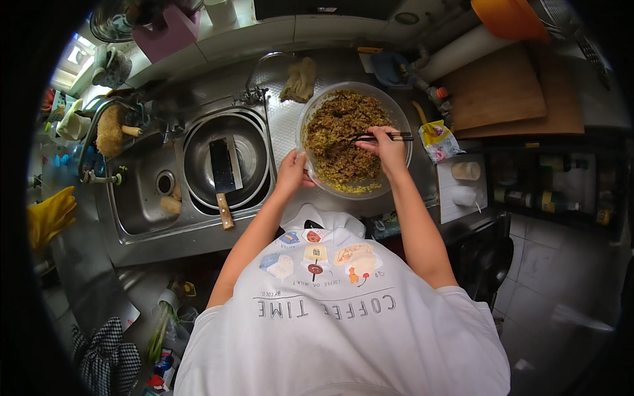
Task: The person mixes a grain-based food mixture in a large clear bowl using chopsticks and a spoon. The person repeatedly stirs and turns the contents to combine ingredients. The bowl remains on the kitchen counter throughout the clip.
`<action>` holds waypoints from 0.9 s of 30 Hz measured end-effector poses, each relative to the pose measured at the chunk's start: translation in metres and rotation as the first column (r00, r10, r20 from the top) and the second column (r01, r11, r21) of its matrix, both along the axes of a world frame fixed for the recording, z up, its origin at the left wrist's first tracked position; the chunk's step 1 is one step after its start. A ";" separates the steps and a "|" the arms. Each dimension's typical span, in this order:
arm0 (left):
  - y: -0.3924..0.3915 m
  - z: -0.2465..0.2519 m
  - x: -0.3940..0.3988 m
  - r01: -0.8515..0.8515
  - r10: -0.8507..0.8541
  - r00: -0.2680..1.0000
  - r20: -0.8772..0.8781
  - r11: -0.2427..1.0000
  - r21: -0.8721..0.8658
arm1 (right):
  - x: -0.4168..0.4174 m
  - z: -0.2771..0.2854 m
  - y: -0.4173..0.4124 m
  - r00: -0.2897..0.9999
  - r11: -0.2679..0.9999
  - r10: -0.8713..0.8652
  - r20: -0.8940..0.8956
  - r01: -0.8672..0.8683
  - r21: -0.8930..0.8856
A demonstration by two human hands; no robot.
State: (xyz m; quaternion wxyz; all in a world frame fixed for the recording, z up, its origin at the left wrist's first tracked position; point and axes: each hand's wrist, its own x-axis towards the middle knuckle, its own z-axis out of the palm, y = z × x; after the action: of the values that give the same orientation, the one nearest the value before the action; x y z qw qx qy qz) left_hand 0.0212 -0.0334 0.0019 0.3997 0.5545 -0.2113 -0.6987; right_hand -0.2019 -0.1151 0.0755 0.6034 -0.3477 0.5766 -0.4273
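Observation:
A large translucent bowl (pixel 303 119) stands on the metal counter, filled with a brown and yellow-green minced mixture (pixel 346 114). My left hand (pixel 295 171) grips the bowl's near left rim, thumb on top and fingers beneath. Over the right part of the bowl, my right hand (pixel 384 146) holds dark chopsticks (pixel 401 136). Their tips reach into the mixture near its middle. More yellow bits lie along the bowl's near side.
Left of the bowl, a cleaver (pixel 225 166) lies across a metal basin (pixel 257 163) set in the sink, its wooden handle overhanging the front. A crumpled cloth (pixel 299 79) lies behind. To the right are a seasoning packet (pixel 438 141), two jars (pixel 465 171) and wooden boards (pixel 495 94).

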 end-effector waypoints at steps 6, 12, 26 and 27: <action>0.003 0.002 -0.001 -0.012 0.012 1.000 0.016 1.000 -0.027 | 0.014 0.012 0.016 1.000 0.985 -0.003 0.008 0.004 -0.173; 0.003 -0.005 0.001 -0.004 0.003 1.000 -0.012 1.000 -0.024 | -0.056 -0.004 0.031 0.916 0.948 0.303 -0.264 -0.318 -0.017; 0.015 -0.001 -0.014 -0.075 0.074 0.997 -0.027 0.997 -0.030 | -0.105 0.064 0.074 0.613 0.846 0.221 -0.759 -0.507 -0.164; 0.020 0.000 -0.017 -0.085 0.084 0.996 -0.032 0.996 -0.021 | -0.101 0.067 0.084 0.627 0.875 0.204 -0.752 -0.461 -0.146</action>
State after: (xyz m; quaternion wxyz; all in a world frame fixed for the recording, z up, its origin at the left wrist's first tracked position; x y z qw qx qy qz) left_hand 0.0038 -0.0137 0.0017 0.4383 0.5473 -0.1893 -0.6874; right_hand -0.3028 -0.0310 0.1428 0.3335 -0.6823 0.6103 -0.2254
